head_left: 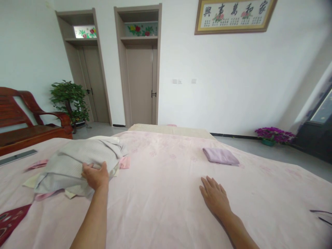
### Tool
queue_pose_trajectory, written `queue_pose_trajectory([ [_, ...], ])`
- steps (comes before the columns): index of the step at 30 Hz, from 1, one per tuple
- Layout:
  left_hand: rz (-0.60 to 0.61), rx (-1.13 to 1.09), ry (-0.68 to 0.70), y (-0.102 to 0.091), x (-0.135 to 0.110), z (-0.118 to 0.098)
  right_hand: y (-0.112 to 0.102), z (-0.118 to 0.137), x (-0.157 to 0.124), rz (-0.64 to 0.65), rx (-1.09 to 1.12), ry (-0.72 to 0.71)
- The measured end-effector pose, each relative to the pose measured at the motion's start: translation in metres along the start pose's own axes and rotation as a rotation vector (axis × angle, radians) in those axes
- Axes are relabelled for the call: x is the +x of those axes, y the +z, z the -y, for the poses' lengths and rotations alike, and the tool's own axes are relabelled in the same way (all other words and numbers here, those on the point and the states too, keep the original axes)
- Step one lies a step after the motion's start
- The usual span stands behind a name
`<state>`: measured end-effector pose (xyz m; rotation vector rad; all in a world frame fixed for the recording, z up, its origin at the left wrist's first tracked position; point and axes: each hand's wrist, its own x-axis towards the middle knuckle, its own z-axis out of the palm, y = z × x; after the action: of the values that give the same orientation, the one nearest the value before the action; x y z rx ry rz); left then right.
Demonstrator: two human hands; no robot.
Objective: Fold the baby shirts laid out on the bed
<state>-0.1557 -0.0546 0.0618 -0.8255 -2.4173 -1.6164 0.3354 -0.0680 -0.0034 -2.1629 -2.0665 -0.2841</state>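
My left hand (pixel 96 175) grips the near edge of a crumpled grey-white cloth (pixel 77 159) on top of a heap of cloths at the left of the bed. Pink and cream cloths (pixel 125 162) poke out from under that heap. My right hand (pixel 214 195) lies flat, fingers stretched out, on the pale pink bedsheet (pixel 166 193), holding nothing. A folded lilac cloth (pixel 220 156) rests on the sheet beyond my right hand, apart from it.
A red wooden bench (pixel 28 128) stands at the left, with a potted green plant (pixel 69 100) behind it. Two closed doors (pixel 141 84) are in the far wall. Purple flowers (pixel 273 135) sit on the floor at the right. A dark flat object (pixel 18 156) lies at the bed's left edge.
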Motion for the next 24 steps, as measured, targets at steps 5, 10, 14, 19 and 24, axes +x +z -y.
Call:
queue_pose_trajectory([
  [5, 0.023, 0.1, -0.12, -0.009, 0.004, 0.002, -0.001, 0.0, -0.001, -0.011, 0.008, -0.006],
  [10, 0.146, 0.145, -0.166, -0.018, 0.01, 0.006, -0.002, 0.0, -0.001, -0.008, 0.017, -0.006],
  [14, 0.066, 0.157, -0.09, -0.017, 0.005, -0.003, 0.0, -0.001, -0.001, -0.006, 0.015, -0.006],
  [19, -0.076, 0.238, 0.159, -0.017, -0.005, -0.031, 0.001, -0.001, -0.001, -0.006, 0.026, -0.006],
  [24, 0.068, 0.131, 0.532, -0.016, -0.031, -0.074, 0.002, 0.0, 0.0, -0.005, 0.032, -0.001],
])
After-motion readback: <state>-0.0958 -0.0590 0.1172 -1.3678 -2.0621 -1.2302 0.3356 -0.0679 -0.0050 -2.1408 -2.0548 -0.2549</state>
